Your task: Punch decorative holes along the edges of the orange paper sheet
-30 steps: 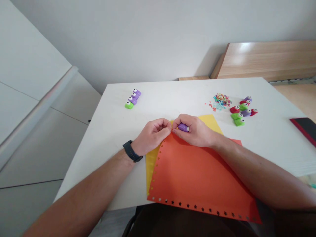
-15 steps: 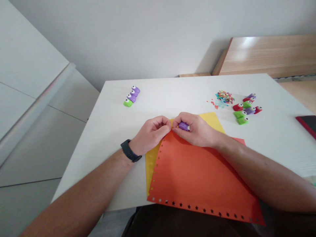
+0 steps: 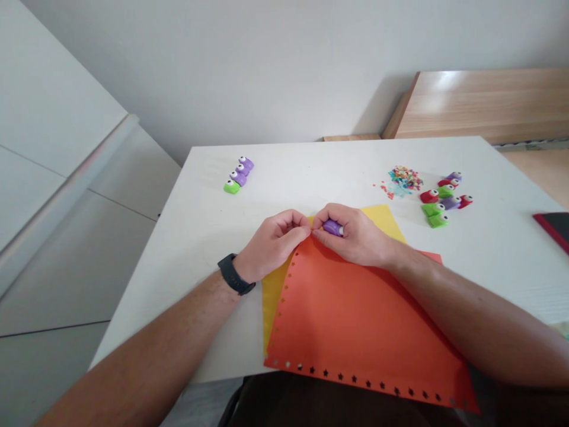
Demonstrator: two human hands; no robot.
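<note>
An orange sheet (image 3: 364,320) with star-shaped holes along its left and near edges lies over a yellow sheet (image 3: 386,220). My left hand (image 3: 281,243) is closed, its thumb and index finger pinched at the orange sheet's upper left corner. Right beside it, my right hand (image 3: 351,234) is closed too, fingertips at the same corner, with a purple punch (image 3: 332,228) held in its curled fingers. The fingertips of both hands nearly touch, and the corner between them is mostly hidden.
Purple and green punches (image 3: 239,177) stand in a row at the back left of the white table (image 3: 178,237). Toward the back right are a pile of colourful paper bits (image 3: 405,178) and several more punches (image 3: 438,207). A dark red-edged object (image 3: 555,228) lies far right.
The view has shifted very slightly. Both hands stay at the corner of the orange sheet, nearly unmoved.
</note>
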